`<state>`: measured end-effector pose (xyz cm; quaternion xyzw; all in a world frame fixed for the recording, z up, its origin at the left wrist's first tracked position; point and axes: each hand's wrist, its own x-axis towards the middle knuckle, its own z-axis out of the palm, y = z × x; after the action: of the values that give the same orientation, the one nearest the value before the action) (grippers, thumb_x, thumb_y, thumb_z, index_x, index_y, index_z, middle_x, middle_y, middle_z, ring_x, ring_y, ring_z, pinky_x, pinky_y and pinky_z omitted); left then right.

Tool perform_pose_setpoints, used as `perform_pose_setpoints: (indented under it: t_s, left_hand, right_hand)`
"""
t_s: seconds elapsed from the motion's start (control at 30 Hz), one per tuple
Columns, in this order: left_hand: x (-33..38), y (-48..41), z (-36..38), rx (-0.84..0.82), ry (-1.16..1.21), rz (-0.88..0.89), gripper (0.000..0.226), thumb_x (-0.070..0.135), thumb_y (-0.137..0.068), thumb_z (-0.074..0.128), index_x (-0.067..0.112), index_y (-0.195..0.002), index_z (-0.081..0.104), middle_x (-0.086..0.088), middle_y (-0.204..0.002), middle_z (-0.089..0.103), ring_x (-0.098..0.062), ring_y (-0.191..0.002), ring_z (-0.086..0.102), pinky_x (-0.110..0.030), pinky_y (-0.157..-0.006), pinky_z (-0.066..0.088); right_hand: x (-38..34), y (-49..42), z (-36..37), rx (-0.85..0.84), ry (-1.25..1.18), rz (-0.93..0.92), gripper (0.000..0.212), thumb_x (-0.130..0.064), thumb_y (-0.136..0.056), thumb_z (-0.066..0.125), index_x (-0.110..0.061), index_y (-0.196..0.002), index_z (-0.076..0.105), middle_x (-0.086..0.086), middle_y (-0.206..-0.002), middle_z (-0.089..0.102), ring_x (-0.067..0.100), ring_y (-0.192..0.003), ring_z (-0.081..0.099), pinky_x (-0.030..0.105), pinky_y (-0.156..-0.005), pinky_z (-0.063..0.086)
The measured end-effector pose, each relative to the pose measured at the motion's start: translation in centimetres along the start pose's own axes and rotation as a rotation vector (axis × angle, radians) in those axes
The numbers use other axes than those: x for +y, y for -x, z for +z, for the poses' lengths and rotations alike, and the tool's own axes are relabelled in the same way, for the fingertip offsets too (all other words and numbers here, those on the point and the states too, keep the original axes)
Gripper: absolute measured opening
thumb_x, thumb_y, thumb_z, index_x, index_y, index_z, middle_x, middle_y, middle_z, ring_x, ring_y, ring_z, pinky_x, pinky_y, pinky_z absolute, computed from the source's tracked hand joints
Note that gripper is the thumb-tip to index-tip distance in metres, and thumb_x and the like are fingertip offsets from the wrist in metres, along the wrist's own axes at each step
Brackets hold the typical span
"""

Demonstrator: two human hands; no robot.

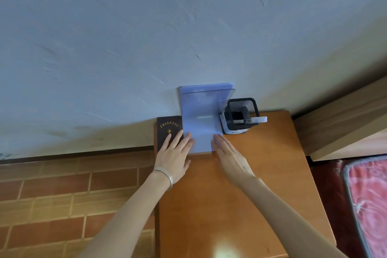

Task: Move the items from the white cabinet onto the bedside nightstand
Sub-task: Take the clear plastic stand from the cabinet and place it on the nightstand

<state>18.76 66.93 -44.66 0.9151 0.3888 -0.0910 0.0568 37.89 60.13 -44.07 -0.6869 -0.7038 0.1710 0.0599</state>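
A blue plastic file holder [204, 117] stands against the wall at the back of the orange wooden nightstand [240, 205]. My left hand [174, 155] lies flat with its fingertips on the holder's left front edge and partly over a dark brown booklet [167, 129] with gold lettering. My right hand [229, 156] rests flat beside it, fingertips touching the holder's right front corner. Both hands have straight, spread fingers and grip nothing. A black mesh pen holder [244, 111] with a white marker [258, 120] in it stands on a white base to the right of the file holder.
A pale blue-grey wall [146, 37] rises directly behind the nightstand. Brown floor tiles [52, 201] lie to the left. A wooden bed frame [345, 123] and a red patterned mattress [370, 199] are on the right.
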Motion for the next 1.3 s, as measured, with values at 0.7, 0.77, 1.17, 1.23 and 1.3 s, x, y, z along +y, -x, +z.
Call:
perform_pose_setpoints:
  t_s: [0.7, 0.77, 1.17, 1.23, 1.3]
  left_hand:
    - [0.2, -1.0, -2.8, -0.077, 0.253, -0.049, 0.060, 0.028, -0.095, 0.052, 0.016, -0.147, 0.024, -0.004, -0.158, 0.005, -0.018, -0.144, 0.008, -0.031, -0.109, 0.030]
    - [0.5, -0.8, -5.1, -0.068, 0.186, -0.028, 0.061, 0.032, -0.094, 0.051, 0.015, -0.147, 0.026, -0.005, -0.156, 0.017, -0.020, -0.144, 0.011, -0.036, -0.113, 0.021]
    - [7.2, 2.2, -31.2, 0.479, 0.120, 0.429, 0.045, 0.038, -0.087, 0.042, 0.010, -0.116, 0.063, -0.006, -0.118, 0.063, -0.027, -0.121, 0.051, -0.051, -0.102, 0.036]
    - [9.1, 3.0, -33.9, 0.523, 0.130, 0.537, 0.045, 0.038, -0.088, 0.044, 0.013, -0.120, 0.062, -0.007, -0.124, 0.061, -0.028, -0.124, 0.048, -0.052, -0.104, 0.033]
    - [10.9, 4.0, -35.8, 0.525, 0.132, 0.661, 0.048, 0.041, -0.089, 0.042, 0.014, -0.126, 0.059, -0.008, -0.131, 0.057, -0.028, -0.125, 0.048, -0.052, -0.103, 0.034]
  right_hand:
    - [-0.7, 0.0, -2.4, -0.109, -0.061, -0.051, 0.053, 0.001, -0.092, 0.047, -0.005, -0.143, 0.032, 0.010, -0.155, 0.017, 0.023, -0.143, 0.013, 0.032, -0.111, 0.023]
    - [-1.7, 0.9, -4.6, 0.005, -0.015, -0.081, 0.056, 0.006, -0.078, 0.065, -0.002, -0.131, 0.050, 0.017, -0.141, 0.043, 0.031, -0.131, 0.040, 0.036, -0.105, 0.031]
    - [-5.0, 12.9, -28.9, 0.406, 0.226, 0.228, 0.053, -0.024, -0.080, 0.064, -0.011, -0.131, 0.052, 0.007, -0.133, 0.053, 0.024, -0.130, 0.042, 0.047, -0.108, 0.032]
    - [-6.2, 15.7, -31.6, 0.451, 0.254, 0.309, 0.055, -0.029, -0.083, 0.058, -0.010, -0.133, 0.050, 0.008, -0.135, 0.051, 0.024, -0.131, 0.040, 0.047, -0.108, 0.030]
    - [-7.9, 18.8, -33.0, 0.477, 0.266, 0.408, 0.057, -0.032, -0.084, 0.055, -0.008, -0.136, 0.046, 0.010, -0.138, 0.048, 0.024, -0.133, 0.037, 0.048, -0.109, 0.029]
